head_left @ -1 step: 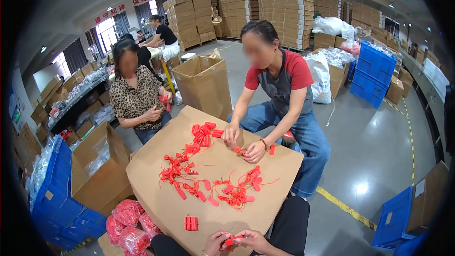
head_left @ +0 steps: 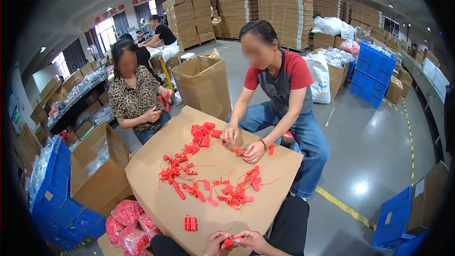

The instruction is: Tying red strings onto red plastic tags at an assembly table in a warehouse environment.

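At the table's near edge, my left hand and my right hand are both closed, fingertips together, around a small red piece. The fingers cover much of it, so its exact kind cannot be made out. Just beyond my left hand, a short row of red blocks lies on the cardboard tabletop. Farther off are red corded pieces with flat red tabs, loosely tangled, and another such heap to their left.
Across the table, a person in red sleeves handles a red corded piece. A person in a patterned shirt holds red material at the left. Bagged red goods lie beside the table; blue crates and an open carton stand around it.
The person at the left has moved the red material slightly in one hand. My own hands keep the same place and hold.
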Action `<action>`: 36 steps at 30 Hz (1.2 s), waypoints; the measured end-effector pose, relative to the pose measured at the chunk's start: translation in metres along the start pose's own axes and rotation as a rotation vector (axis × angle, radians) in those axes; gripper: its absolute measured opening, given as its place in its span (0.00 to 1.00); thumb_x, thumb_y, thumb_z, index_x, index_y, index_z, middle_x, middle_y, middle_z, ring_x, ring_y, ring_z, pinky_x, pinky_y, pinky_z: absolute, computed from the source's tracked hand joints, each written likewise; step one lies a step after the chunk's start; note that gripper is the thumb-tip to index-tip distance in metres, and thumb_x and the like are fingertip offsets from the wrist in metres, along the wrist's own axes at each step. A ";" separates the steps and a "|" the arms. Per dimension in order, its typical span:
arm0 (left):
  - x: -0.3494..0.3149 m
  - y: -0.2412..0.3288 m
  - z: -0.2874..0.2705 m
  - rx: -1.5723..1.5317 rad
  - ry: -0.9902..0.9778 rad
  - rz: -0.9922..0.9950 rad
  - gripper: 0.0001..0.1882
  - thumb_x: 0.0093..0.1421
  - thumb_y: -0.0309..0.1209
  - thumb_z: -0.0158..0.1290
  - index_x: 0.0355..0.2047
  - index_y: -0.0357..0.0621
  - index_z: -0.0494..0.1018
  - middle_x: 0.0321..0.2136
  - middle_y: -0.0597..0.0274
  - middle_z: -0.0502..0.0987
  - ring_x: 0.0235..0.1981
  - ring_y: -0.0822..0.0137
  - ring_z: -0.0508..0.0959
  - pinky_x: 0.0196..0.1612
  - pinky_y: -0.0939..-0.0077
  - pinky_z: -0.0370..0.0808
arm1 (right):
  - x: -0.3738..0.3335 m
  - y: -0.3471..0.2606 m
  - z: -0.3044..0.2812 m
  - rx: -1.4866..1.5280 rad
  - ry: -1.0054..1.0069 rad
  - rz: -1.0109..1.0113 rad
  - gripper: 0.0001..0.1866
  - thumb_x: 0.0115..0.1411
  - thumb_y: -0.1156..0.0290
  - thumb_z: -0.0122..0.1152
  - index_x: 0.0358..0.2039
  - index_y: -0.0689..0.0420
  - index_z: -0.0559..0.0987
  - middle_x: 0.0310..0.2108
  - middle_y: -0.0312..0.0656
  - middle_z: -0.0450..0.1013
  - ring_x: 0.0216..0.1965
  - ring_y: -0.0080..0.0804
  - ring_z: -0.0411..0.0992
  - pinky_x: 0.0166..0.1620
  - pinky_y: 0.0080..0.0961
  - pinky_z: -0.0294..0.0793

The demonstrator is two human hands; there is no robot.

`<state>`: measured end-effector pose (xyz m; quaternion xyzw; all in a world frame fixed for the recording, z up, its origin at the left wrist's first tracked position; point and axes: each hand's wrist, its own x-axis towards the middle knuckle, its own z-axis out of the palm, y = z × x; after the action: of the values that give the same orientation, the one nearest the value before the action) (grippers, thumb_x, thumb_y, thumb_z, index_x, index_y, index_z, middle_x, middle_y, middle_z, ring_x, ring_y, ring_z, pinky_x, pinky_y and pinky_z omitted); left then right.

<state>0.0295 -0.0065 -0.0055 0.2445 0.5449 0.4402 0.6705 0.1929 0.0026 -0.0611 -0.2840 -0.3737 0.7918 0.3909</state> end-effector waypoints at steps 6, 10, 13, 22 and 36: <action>0.008 -0.004 -0.009 0.011 -0.006 0.045 0.07 0.57 0.28 0.49 0.27 0.36 0.72 0.13 0.70 0.65 0.10 0.81 0.58 0.13 0.88 0.51 | -0.002 -0.014 -0.006 -0.094 -0.085 0.085 0.10 0.57 0.70 0.55 0.39 0.59 0.74 0.29 0.35 0.74 0.29 0.16 0.71 0.30 0.10 0.66; 0.005 0.013 -0.012 0.109 -0.171 -0.134 0.08 0.57 0.29 0.48 0.27 0.38 0.73 0.13 0.72 0.64 0.11 0.82 0.58 0.14 0.88 0.52 | -0.004 -0.016 -0.016 -0.132 -0.161 0.220 0.09 0.57 0.72 0.54 0.38 0.61 0.74 0.32 0.36 0.74 0.31 0.18 0.72 0.35 0.13 0.69; 0.009 0.004 -0.020 0.239 -0.305 -0.210 0.08 0.58 0.31 0.49 0.25 0.40 0.72 0.14 0.73 0.65 0.13 0.82 0.59 0.16 0.88 0.54 | -0.004 -0.016 -0.018 -0.136 -0.210 0.209 0.10 0.57 0.73 0.54 0.39 0.62 0.73 0.32 0.37 0.74 0.32 0.19 0.72 0.37 0.14 0.70; -0.002 0.013 -0.027 0.420 -0.436 -0.177 0.09 0.57 0.33 0.52 0.23 0.44 0.72 0.15 0.74 0.68 0.16 0.83 0.64 0.20 0.88 0.60 | -0.016 -0.041 -0.008 -0.132 -0.258 0.218 0.10 0.58 0.73 0.53 0.39 0.62 0.73 0.31 0.37 0.73 0.32 0.19 0.71 0.38 0.16 0.71; -0.014 -0.006 0.005 0.186 -0.213 0.177 0.10 0.58 0.26 0.48 0.39 0.36 0.70 0.26 0.64 0.74 0.24 0.74 0.75 0.28 0.86 0.69 | 0.006 -0.022 -0.007 -0.736 0.421 -0.331 0.08 0.55 0.72 0.56 0.34 0.62 0.73 0.29 0.39 0.69 0.29 0.24 0.71 0.31 0.18 0.69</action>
<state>0.0362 -0.0206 -0.0015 0.3980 0.4856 0.4167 0.6574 0.2044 0.0192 -0.0477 -0.4955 -0.5827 0.4582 0.4528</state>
